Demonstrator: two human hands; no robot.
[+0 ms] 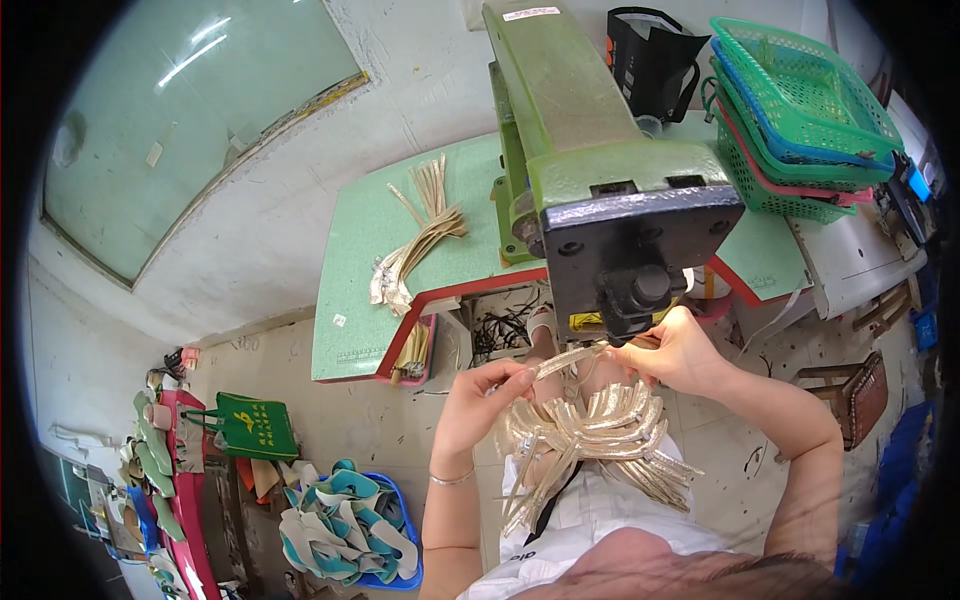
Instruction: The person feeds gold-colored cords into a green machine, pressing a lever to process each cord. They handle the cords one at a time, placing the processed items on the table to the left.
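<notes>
A narrow gold strap (566, 360) stretches between my hands below the black head (640, 255) of a green machine (570, 90). My left hand (484, 397) pinches its near-left end between thumb and fingers. At the other end, my right hand (682, 352) grips it close to the machine's lower tip, with the fingers curled. Whether the strap touches the machine cannot be told. On my lap, just below both hands, lies a heap of similar gold straps (600, 430).
Another bundle of gold straps (425, 240) rests on the green tabletop (350, 260). Stacked plastic baskets (800, 110) and a black bag (650, 65) stand at the back right. Down left are a green bag (255, 425) and a blue basket (408, 540) with teal-and-white pieces. A stool (860, 400) stands right.
</notes>
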